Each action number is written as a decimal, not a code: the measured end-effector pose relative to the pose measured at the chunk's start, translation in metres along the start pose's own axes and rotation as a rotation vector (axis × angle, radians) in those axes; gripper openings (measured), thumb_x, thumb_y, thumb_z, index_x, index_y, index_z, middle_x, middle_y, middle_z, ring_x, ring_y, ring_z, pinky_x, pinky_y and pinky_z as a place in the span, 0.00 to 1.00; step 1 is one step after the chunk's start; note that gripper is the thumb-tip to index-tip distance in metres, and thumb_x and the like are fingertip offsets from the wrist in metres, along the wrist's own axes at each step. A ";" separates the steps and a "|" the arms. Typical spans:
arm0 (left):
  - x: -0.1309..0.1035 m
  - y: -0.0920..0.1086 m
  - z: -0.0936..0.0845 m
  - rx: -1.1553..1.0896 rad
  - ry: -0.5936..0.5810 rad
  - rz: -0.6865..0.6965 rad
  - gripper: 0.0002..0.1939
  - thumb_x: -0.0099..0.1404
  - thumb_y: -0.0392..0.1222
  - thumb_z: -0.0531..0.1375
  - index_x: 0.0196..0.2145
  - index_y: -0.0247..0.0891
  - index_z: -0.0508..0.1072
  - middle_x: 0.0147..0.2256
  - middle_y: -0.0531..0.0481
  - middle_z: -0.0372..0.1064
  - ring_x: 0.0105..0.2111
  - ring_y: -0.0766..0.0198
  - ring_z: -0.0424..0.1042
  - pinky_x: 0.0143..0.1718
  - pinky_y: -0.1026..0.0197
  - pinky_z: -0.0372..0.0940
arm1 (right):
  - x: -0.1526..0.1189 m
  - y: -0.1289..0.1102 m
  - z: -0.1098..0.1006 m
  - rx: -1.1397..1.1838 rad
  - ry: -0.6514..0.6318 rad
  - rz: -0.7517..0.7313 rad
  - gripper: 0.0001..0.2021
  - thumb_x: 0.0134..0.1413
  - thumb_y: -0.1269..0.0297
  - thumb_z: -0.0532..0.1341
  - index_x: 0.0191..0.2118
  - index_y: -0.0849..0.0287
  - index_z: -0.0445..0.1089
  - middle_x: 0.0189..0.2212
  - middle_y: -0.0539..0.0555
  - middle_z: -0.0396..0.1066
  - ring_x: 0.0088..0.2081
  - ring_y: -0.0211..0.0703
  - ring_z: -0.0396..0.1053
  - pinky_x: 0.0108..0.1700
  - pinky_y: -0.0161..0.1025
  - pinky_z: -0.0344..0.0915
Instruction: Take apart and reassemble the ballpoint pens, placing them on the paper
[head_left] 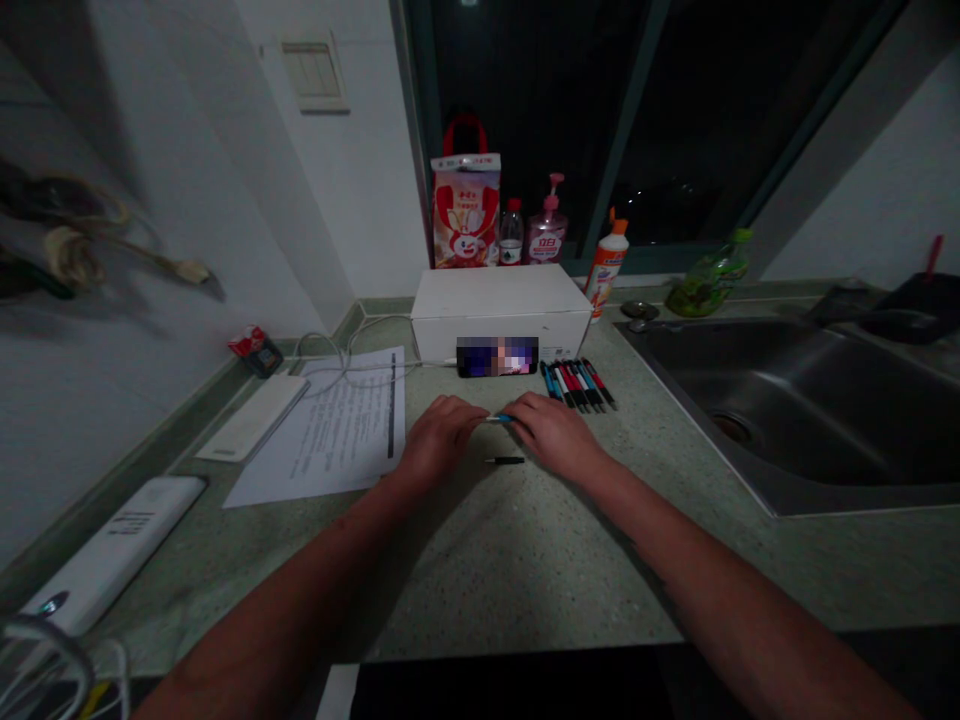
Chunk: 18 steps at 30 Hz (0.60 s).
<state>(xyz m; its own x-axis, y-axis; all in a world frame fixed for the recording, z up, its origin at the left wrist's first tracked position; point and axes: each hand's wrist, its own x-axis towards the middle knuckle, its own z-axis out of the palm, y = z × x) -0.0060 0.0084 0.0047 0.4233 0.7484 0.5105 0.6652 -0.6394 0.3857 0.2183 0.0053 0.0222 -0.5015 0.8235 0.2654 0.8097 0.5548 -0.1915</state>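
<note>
Both hands meet over the counter, with a blue and white pen part [498, 418] held between them. My left hand [444, 432] pinches its pale end, fingers closed. The fingers of my right hand [553, 430] are closed on the blue end. Just below the hands, a short black pen piece [505, 461] lies flat on the counter. Beyond my right hand, several pens [576, 384] in blue, white, red and black lie side by side in a row. A phone [497, 358] leans against a white box [501, 298] behind the hands, its screen lit.
A printed sheet [337, 435] lies on the left, with a white flat case [251, 418] and a cable [346, 362] over it. A white power strip [120, 545] is nearer. At right is a steel sink [750, 400]. Bottles, including a pink pump bottle [547, 235], stand behind the box.
</note>
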 end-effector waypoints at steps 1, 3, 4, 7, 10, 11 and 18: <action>0.000 0.001 0.001 -0.015 0.030 -0.012 0.11 0.73 0.37 0.56 0.48 0.42 0.77 0.39 0.47 0.75 0.42 0.56 0.72 0.46 0.51 0.69 | 0.000 -0.001 0.001 0.022 0.003 -0.009 0.10 0.67 0.69 0.58 0.49 0.57 0.75 0.44 0.57 0.75 0.46 0.47 0.72 0.48 0.42 0.66; 0.000 0.002 0.002 -0.018 0.149 -0.084 0.17 0.70 0.40 0.60 0.56 0.41 0.71 0.45 0.45 0.75 0.46 0.54 0.72 0.48 0.49 0.69 | -0.001 -0.001 0.003 0.072 0.035 0.020 0.12 0.67 0.69 0.57 0.51 0.57 0.73 0.46 0.57 0.75 0.46 0.47 0.73 0.47 0.41 0.66; 0.000 0.003 0.002 -0.009 0.214 -0.129 0.23 0.68 0.41 0.63 0.59 0.40 0.68 0.49 0.43 0.73 0.48 0.52 0.71 0.50 0.48 0.69 | -0.002 0.000 0.004 0.101 0.067 0.059 0.13 0.67 0.69 0.56 0.54 0.57 0.72 0.47 0.58 0.75 0.46 0.48 0.73 0.46 0.41 0.67; 0.001 0.005 0.001 0.018 0.281 -0.198 0.29 0.65 0.43 0.66 0.61 0.39 0.65 0.54 0.40 0.70 0.53 0.49 0.69 0.53 0.45 0.68 | -0.002 0.004 0.006 0.193 0.181 0.200 0.22 0.65 0.69 0.55 0.63 0.59 0.64 0.51 0.60 0.75 0.46 0.50 0.75 0.46 0.43 0.69; -0.001 0.009 0.002 -0.011 0.054 -0.075 0.17 0.67 0.43 0.65 0.52 0.41 0.73 0.49 0.44 0.74 0.51 0.51 0.71 0.53 0.46 0.66 | -0.001 0.008 0.008 0.244 0.274 0.235 0.25 0.64 0.70 0.54 0.66 0.59 0.61 0.54 0.62 0.74 0.47 0.50 0.75 0.49 0.46 0.69; -0.002 0.011 0.003 -0.023 -0.053 -0.014 0.14 0.66 0.44 0.65 0.49 0.42 0.75 0.47 0.45 0.75 0.50 0.52 0.72 0.53 0.47 0.66 | -0.001 0.009 0.008 0.248 0.293 0.223 0.24 0.64 0.70 0.53 0.64 0.59 0.64 0.55 0.61 0.73 0.49 0.51 0.74 0.51 0.46 0.69; -0.001 0.015 0.005 0.008 -0.285 0.080 0.05 0.67 0.36 0.62 0.37 0.41 0.79 0.44 0.46 0.76 0.46 0.53 0.72 0.50 0.48 0.65 | -0.003 0.012 0.006 0.138 0.239 0.187 0.17 0.69 0.67 0.52 0.57 0.56 0.71 0.51 0.58 0.75 0.49 0.50 0.73 0.51 0.44 0.69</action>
<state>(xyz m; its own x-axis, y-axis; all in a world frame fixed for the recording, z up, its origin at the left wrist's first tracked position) 0.0066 -0.0008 0.0067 0.6296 0.7159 0.3018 0.6271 -0.6976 0.3465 0.2280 0.0103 0.0135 -0.2487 0.8705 0.4247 0.8238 0.4207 -0.3799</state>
